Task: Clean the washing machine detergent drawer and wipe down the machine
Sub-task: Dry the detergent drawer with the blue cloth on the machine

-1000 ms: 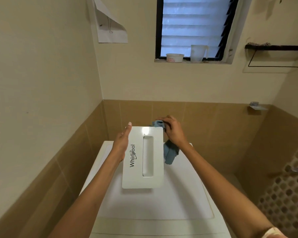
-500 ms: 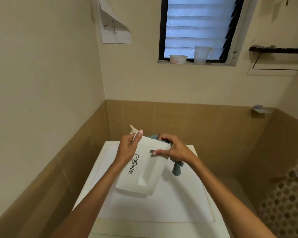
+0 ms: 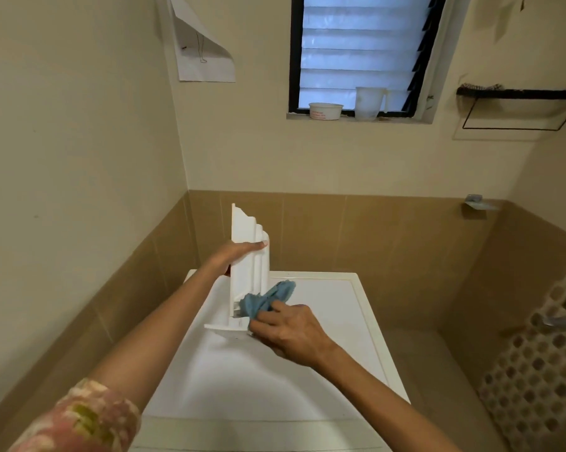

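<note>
Drawer [image 3: 247, 272] upright on washing machine [image 3: 324, 370], cloth [image 3: 265, 300] touching its right, window [image 3: 356, 50] behind

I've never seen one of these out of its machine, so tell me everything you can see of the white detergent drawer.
The detergent drawer is white, seemingly hard plastic, stood on end above the washing machine's top, its flat front panel lowest. Long ribs run up its side, and the top end is stepped. The left hand grips it midway; the right hand presses a blue cloth against its lower part.
</note>
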